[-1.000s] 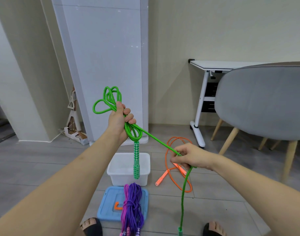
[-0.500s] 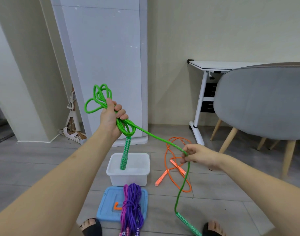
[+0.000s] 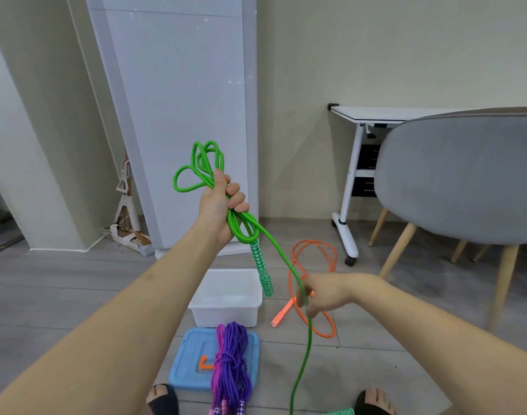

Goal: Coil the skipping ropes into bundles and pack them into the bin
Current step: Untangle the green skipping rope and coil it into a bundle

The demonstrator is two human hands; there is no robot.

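My left hand (image 3: 221, 205) is raised and grips several loops of the green skipping rope (image 3: 200, 166); one patterned green handle (image 3: 262, 272) dangles below the fist. From there the rope runs down to my right hand (image 3: 325, 292), which pinches it low over the floor. Its tail hangs to the second handle (image 3: 341, 411) at the bottom edge. The white bin (image 3: 226, 298) stands open on the floor beneath. An orange rope (image 3: 313, 283) lies loose beside the bin. A purple and a pink rope bundle (image 3: 231, 366) rest on the blue lid (image 3: 183, 363).
A grey chair (image 3: 459, 175) with wooden legs stands at the right, a white desk (image 3: 376, 112) behind it. A tall white panel (image 3: 178, 100) leans on the wall behind the bin. My sandalled feet (image 3: 374, 401) show at the bottom.
My right hand slid down the green rope toward the floor, drawing it taut. The left hand with the loops shifted slightly and the dangling handle swung right. The tail's handle dropped lower.
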